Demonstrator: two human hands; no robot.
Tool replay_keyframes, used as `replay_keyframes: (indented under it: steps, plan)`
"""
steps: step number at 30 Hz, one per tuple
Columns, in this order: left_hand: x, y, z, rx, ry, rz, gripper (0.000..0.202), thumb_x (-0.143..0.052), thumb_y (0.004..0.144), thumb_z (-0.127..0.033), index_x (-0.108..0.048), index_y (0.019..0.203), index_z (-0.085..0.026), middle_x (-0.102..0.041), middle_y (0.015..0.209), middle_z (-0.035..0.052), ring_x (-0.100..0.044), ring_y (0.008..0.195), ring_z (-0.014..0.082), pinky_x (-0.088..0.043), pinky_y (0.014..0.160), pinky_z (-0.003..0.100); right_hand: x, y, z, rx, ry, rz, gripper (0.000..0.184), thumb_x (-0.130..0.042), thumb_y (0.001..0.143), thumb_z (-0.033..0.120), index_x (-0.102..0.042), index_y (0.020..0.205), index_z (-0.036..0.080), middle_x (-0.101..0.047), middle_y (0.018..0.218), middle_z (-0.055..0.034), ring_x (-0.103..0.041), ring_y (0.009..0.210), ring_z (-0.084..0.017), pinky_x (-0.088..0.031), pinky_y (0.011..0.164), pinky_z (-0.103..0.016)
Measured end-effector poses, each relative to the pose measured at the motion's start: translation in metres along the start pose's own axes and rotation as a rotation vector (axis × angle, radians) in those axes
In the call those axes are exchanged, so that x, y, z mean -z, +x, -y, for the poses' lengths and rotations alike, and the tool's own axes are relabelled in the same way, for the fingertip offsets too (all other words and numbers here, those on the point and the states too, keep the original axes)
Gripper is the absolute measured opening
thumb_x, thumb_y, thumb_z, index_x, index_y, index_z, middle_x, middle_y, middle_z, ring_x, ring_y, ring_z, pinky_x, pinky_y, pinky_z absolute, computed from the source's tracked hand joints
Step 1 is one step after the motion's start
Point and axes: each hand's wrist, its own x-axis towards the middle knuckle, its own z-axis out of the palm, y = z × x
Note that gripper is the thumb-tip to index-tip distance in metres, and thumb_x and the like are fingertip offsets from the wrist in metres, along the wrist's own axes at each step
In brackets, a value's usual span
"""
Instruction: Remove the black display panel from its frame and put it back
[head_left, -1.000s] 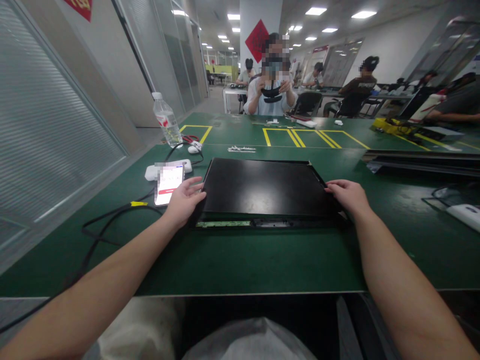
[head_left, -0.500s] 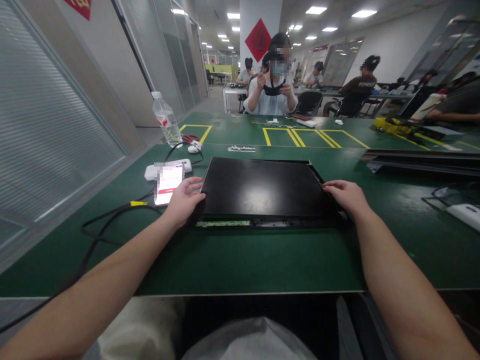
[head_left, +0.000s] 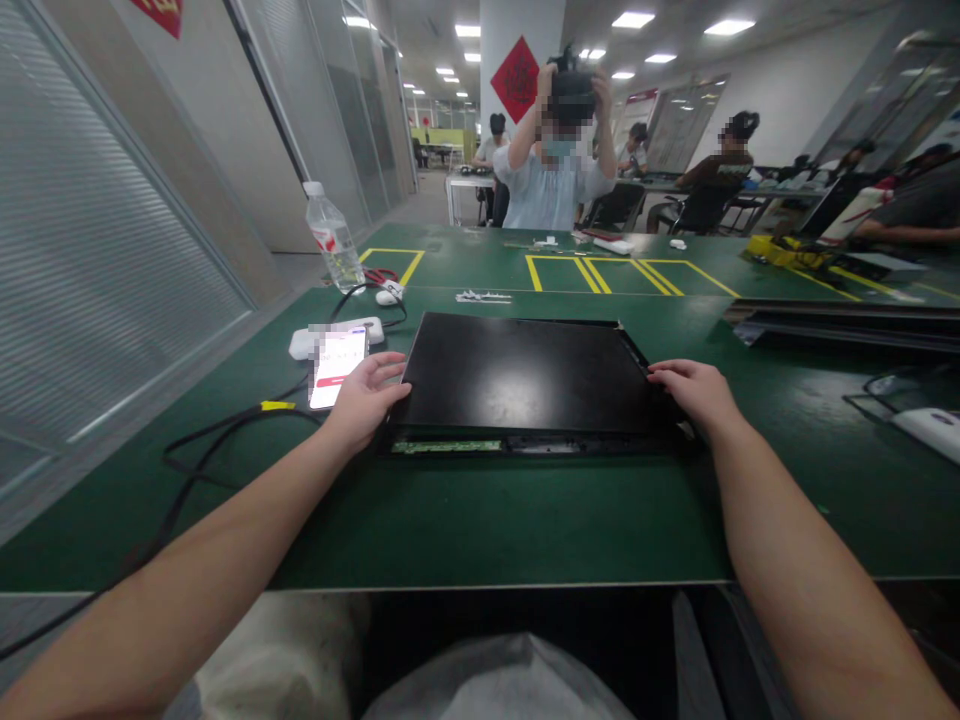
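A black screen panel [head_left: 517, 375] lies flat over a dark monitor frame [head_left: 585, 445], with its near edge apart from the frame's front strip. A green circuit board [head_left: 446, 446] shows along that strip. My left hand [head_left: 370, 392] grips the panel's left edge, thumb near the front and fingers extended farther back. At the right edge, my right hand [head_left: 694, 390] pinches the panel between thumb and fingers. The undersides of both grips are hidden. Close by my left hand a lit phone [head_left: 339, 368] leans on a white power strip [head_left: 300, 345].
A water bottle [head_left: 334, 245], red-handled scissors [head_left: 382, 276] and a white plug [head_left: 389, 293] stand back left. Black cables [head_left: 180, 480] run along the left side. Dark metal strips [head_left: 840, 328] lie at right. Across the table [head_left: 517, 535] sits a person [head_left: 551, 190].
Both my hands and the screen panel stay almost still. The person opposite has raised both hands, and the dark headset is now at their head.
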Motion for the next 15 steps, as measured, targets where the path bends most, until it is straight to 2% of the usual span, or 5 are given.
replay_keyframes:
  steps: [3, 10, 15]
  plan:
    - [0.001, 0.0, -0.002, 0.022, -0.021, -0.021, 0.052, -0.086, 0.058, -0.007, -0.071, 0.105, -0.021, -0.082, 0.113, 0.0083, -0.081, 0.095, 0.0268, -0.067, 0.082, 0.038, 0.0, 0.001, -0.001, -0.019, 0.036, 0.01, 0.026, -0.074, 0.069, 0.041, -0.087, 0.088, 0.029, -0.083, 0.087, -0.0059, -0.074, 0.087, -0.03, -0.06, 0.09, -0.048]
    - [-0.004, -0.005, -0.008, 0.081, -0.081, -0.056, 0.049, -0.084, 0.057, 0.0, -0.073, 0.099, -0.02, -0.083, 0.11, 0.0063, -0.078, 0.078, 0.0186, -0.061, 0.062, 0.025, 0.0, 0.0, 0.0, -0.038, 0.056, 0.011, 0.022, -0.074, 0.071, 0.038, -0.087, 0.086, 0.028, -0.084, 0.091, -0.0058, -0.074, 0.09, -0.03, -0.059, 0.095, -0.049]
    - [-0.009, -0.007, -0.013, 0.116, -0.139, -0.068, 0.046, -0.078, 0.06, 0.006, -0.073, 0.097, -0.02, -0.083, 0.105, 0.0057, -0.079, 0.077, 0.0183, -0.064, 0.062, 0.024, -0.001, 0.0, 0.0, -0.037, 0.074, 0.0, 0.022, -0.073, 0.069, 0.038, -0.087, 0.084, 0.028, -0.084, 0.09, -0.006, -0.073, 0.086, -0.029, -0.059, 0.094, -0.049]
